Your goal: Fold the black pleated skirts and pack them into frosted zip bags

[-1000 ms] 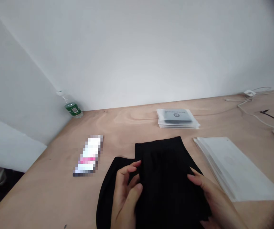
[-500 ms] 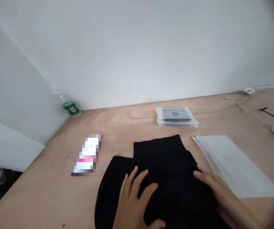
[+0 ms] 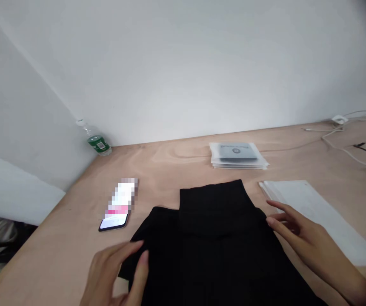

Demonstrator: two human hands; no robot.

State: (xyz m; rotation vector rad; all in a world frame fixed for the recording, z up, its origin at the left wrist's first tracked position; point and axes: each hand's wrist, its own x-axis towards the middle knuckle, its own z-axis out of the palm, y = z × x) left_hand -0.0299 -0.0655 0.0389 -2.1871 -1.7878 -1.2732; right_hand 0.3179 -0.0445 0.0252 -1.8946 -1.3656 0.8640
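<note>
**Black garment (image 3: 215, 263) lies spread on the table (image 3: 164, 170), a side of it at each hand**

The step in hand looks like straightening the garment, which lies in front of the person and runs out of view at the bottom. The left hand (image 3: 108, 267) is at its left side, thumb and fingertips close together over the black fabric; whether this grip pinches any of it, I cannot tell. The right hand (image 3: 310, 238) has its grip released, thumb at or just beside the right edge and forefinger raised apart from it. Any next move on the fabric would seem to call for a sure hold on each edge and an even pull, so that no crease forms.

Near the wall (image 3: 186, 63) sits a stack of translucent packets (image 3: 238, 156); through the top one shows a grey panel with dark lettering. Flat whitish bags (image 3: 321, 216) lie to the right, partly behind the right hand; their contents are unclear. A clear bottle (image 3: 98, 142) with a green label stands in the far left corner, its fill impossible to judge.
</note>
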